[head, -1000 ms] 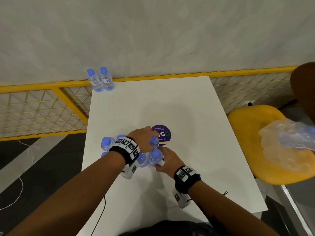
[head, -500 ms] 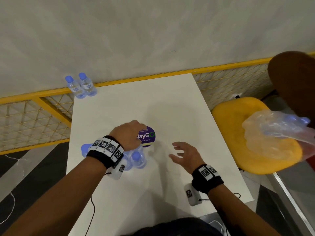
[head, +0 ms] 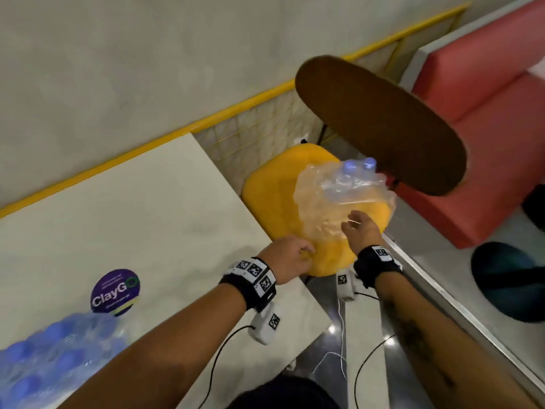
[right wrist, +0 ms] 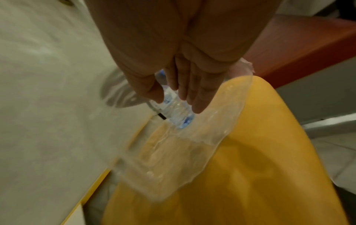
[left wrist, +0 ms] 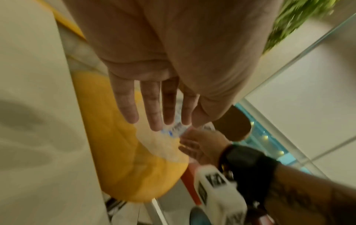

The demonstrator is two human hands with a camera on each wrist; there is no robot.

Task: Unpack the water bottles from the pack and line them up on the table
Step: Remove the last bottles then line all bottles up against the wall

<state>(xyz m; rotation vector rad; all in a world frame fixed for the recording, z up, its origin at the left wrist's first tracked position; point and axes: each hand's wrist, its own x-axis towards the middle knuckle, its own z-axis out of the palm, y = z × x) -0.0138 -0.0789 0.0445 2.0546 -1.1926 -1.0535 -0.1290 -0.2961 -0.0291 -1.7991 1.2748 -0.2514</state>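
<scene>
A torn clear plastic pack (head: 339, 196) lies on a yellow chair seat (head: 274, 187) right of the white table (head: 147, 202). Two blue-capped bottles (head: 358, 165) remain at its far end. My right hand (head: 358, 228) reaches over the wrap's near edge with straight fingers; in the right wrist view it (right wrist: 181, 97) hovers just short of a bottle (right wrist: 175, 112) inside the wrap (right wrist: 173, 159). My left hand (head: 292, 258) is over the table's near right corner, fingers straight (left wrist: 159, 121), holding nothing. A cluster of several unpacked bottles (head: 53, 358) stands on the table at the lower left.
A brown chair back (head: 383, 137) overhangs the pack's far end. A red bench (head: 486, 113) lies beyond it. A purple sticker (head: 115, 290) marks the table. A yellow-framed mesh rail (head: 236, 110) runs along the wall. Cables hang below my wrists.
Both hands have left the bottle cluster on the table and moved right toward the pack on the yellow chair. My view has swung right with them.
</scene>
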